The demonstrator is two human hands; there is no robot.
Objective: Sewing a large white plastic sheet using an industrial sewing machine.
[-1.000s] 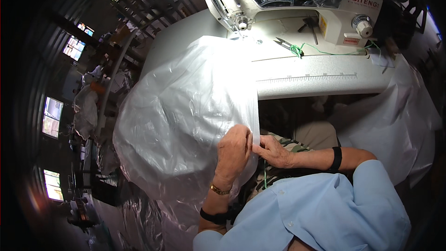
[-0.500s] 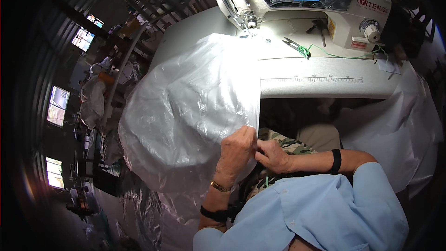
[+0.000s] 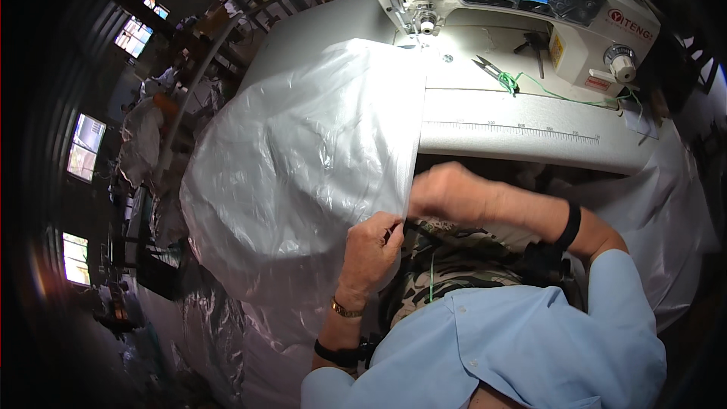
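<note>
A large sheet of whitish translucent plastic (image 3: 280,151) drapes over the left of the sewing table. Its far end lies under the needle area of a white sewing machine (image 3: 564,38). My left hand (image 3: 369,254) pinches the sheet's hemmed right edge near its lower end, thumb against fingers. Just beyond it, my right hand (image 3: 447,193) is at the same edge, smeared by motion, its fingers partly hidden behind the sheet. Whether it grips the plastic cannot be made out.
Thread snips (image 3: 496,72) with a green cord lie on the machine bed, near a small dark tool (image 3: 535,51). A ruler scale (image 3: 522,130) runs along the table front (image 3: 469,148). More whitish sheeting (image 3: 659,220) hangs at the right.
My right hand has moved up and away from my left hand, along the sheet's edge. My left hand has shifted slightly down and left, still at the edge. The view has shifted slightly.
</note>
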